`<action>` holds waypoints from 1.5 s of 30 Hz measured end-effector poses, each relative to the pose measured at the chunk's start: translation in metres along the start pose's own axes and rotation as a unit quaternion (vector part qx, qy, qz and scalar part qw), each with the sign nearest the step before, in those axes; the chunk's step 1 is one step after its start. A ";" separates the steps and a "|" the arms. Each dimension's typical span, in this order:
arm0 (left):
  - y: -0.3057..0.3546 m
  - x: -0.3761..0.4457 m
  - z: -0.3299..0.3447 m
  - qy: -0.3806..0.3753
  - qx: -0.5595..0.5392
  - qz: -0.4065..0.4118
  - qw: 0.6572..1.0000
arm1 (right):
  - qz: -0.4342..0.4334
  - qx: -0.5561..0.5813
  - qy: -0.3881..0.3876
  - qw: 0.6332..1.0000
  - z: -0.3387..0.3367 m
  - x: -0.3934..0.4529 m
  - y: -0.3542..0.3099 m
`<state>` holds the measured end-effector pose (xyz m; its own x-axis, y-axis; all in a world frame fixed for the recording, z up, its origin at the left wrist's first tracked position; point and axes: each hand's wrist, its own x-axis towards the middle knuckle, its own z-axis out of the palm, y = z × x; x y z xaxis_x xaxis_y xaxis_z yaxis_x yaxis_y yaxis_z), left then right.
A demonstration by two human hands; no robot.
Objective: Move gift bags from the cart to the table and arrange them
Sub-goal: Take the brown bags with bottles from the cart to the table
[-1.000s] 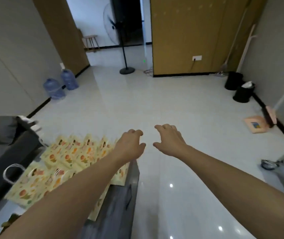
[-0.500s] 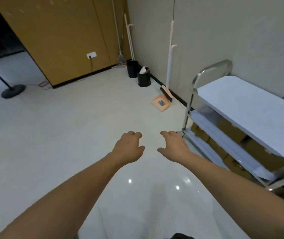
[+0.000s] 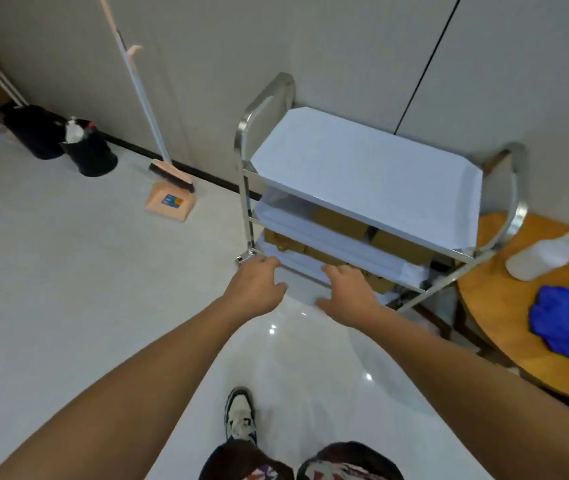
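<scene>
both hands reach forward holding nothing, the left hand (image 3: 253, 284) and right hand (image 3: 347, 291) loosely curled, released, just before the cart (image 3: 362, 174) at twelve o'clock. brown boxes (image 3: 342, 220) sit on its lower shelves. a round wooden desk (image 3: 518, 313) at three o'clock carries a blue cloth (image 3: 565, 327) and spray bottle (image 3: 546, 256). a broom (image 3: 153, 109) leans at ten o'clock; open floor (image 3: 68, 289) lies at nine.

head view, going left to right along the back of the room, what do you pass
black waste bins → pink broom with its pink dustpan → steel three-shelf cart → round wooden table → white spray bottle, blue cloth
</scene>
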<state>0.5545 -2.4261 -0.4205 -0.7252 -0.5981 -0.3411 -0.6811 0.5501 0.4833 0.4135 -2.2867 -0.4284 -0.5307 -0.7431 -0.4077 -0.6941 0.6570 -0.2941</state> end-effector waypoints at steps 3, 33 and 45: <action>-0.005 0.043 -0.009 -0.026 -0.025 0.005 0.999 | 0.061 0.045 0.012 0.997 -0.001 0.020 -0.001; 0.069 0.409 0.321 -0.030 -0.024 0.213 0.976 | 0.249 0.011 0.303 0.920 0.149 0.293 0.298; 0.096 0.412 0.327 -0.014 -0.280 0.151 0.948 | 0.257 -0.065 0.431 0.862 0.156 0.292 0.322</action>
<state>0.1567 -2.4293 -0.7786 -0.8865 -0.4422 -0.1359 -0.2867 0.2945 0.9116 0.1110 -2.2722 -0.7771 -0.9099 -0.2127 0.3562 -0.2786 0.9495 -0.1445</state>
